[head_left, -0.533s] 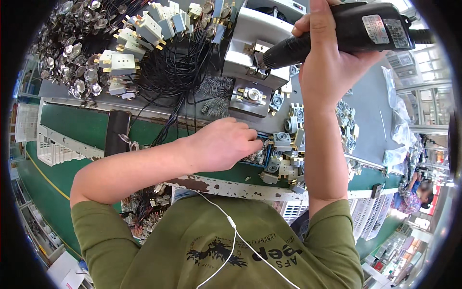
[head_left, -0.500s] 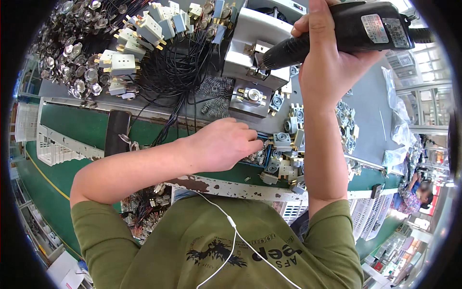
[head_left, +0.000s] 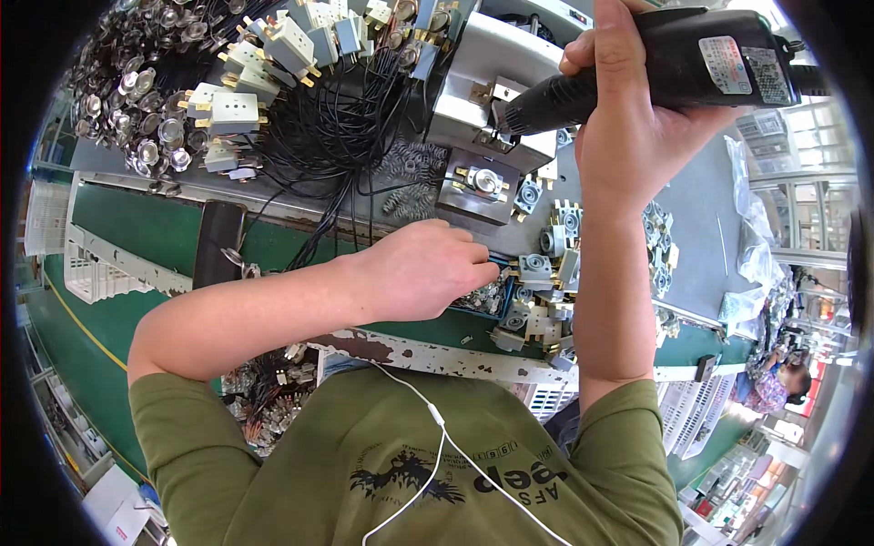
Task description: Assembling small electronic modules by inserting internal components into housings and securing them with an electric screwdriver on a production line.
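My right hand [head_left: 628, 136] is wrapped round a black electric screwdriver [head_left: 681, 62], held nearly level. The tool's narrow end reaches into a grey metal fixture [head_left: 473, 82] and meets a small part there; the exact contact is hard to see. Below that, a metal block [head_left: 452, 197] carries a switch-like part with a round metal centre [head_left: 485, 181]. My left hand [head_left: 423, 270] is closed, knuckles up, over the edge of a blue tray [head_left: 507, 300] of small metal pieces. Its fingertips are hidden, so anything pinched in them cannot be seen.
Coiled springs [head_left: 411, 169] lie beside black cables [head_left: 328, 127]. White switch housings [head_left: 233, 113] and a heap of round metal caps [head_left: 146, 100] fill the left. Grey round-centred parts [head_left: 535, 267] are piled on the right. A black phone-like object [head_left: 218, 246] lies at the near left edge.
The view has shifted slightly. Both hands keep nearly the same pose, with the screwdriver's end still at the fixture and the left hand still by the blue tray.
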